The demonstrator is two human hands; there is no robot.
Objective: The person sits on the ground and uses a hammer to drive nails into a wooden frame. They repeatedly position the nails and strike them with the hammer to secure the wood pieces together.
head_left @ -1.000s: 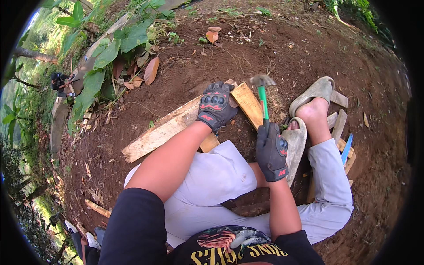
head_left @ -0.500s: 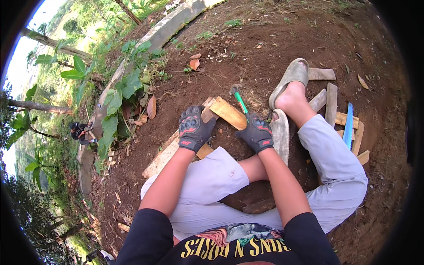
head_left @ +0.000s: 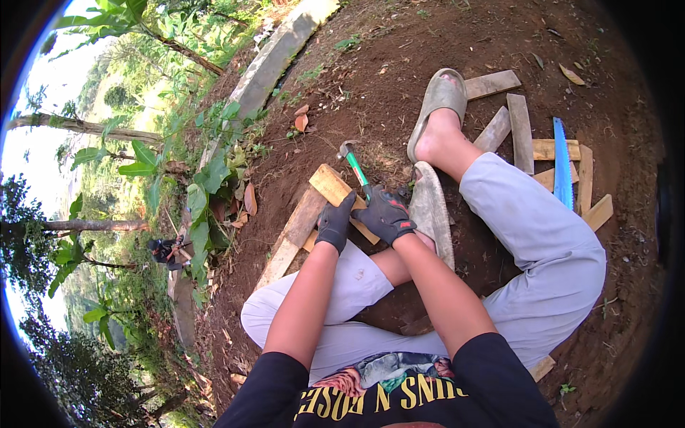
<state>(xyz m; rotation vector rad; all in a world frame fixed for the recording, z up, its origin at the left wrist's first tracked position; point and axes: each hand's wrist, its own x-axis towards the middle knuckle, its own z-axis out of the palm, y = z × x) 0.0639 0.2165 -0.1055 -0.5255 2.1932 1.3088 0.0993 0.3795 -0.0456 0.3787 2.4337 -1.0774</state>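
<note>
My left hand [head_left: 334,222], in a dark glove, is closed on a short yellowish wood block [head_left: 330,184]. The block lies against the upper end of a longer rough board [head_left: 304,217] on the ground; my fingers hide part of it. Close beside it, my gloved right hand [head_left: 387,215] grips a claw hammer [head_left: 356,170] by its green handle. The hammer's metal head points away from me, just past the block. Another piece of pale wood [head_left: 367,232] shows between my hands, partly covered.
My sandalled feet and bent legs frame the work spot. To the right lie several wood offcuts [head_left: 522,135] and a blue saw blade [head_left: 561,167]. Leafy plants [head_left: 212,175] and a concrete edge [head_left: 275,57] run along the left, where another person [head_left: 168,251] sits farther off.
My left hand has moved right, toward my right hand, and taken hold of the yellowish block. The block has shifted left over the board's end. My right hand still holds the hammer.
</note>
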